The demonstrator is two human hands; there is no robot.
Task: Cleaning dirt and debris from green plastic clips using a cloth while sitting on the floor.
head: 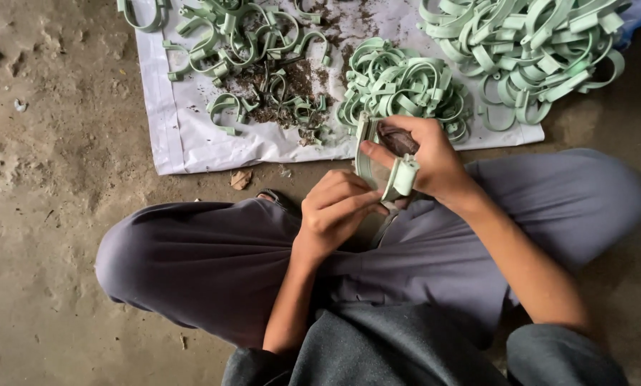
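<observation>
Sitting cross-legged on the bare floor [56, 143], the person works just above their lap, in the middle of the frame, with a pale green plastic clamp [395, 171] held between both hands. The right hand [424, 161] is wrapped around the clamp, thumb laid across its curved band and fingers curled behind it, so the piece stands nearly upright with its blocky end pointing down toward the knees; that grip seems meant to steady it and turn its edge toward the other hand. The left hand [335, 211] is curled into a narrow, pinching shape, its fingertips pressed against the clamp's lower end (whether it pinches a small tool or only the plastic itself I cannot tell). Across the top of the frame lies a white sheet [174, 136] spread on the floor, apparently to keep the pieces off the dirt and together. On it the clamps are sorted into groups: a loose scatter of clamps [242, 36] at the upper left, mixed with a dark patch of crumbs and shavings [292, 93]; a tight stack of clamps [403, 86] just beyond the right hand, close enough to reach without leaning; and a big heap of clamps [528, 50] at the upper right. A dry leaf [240, 179] rests on the floor just below the sheet's edge.
</observation>
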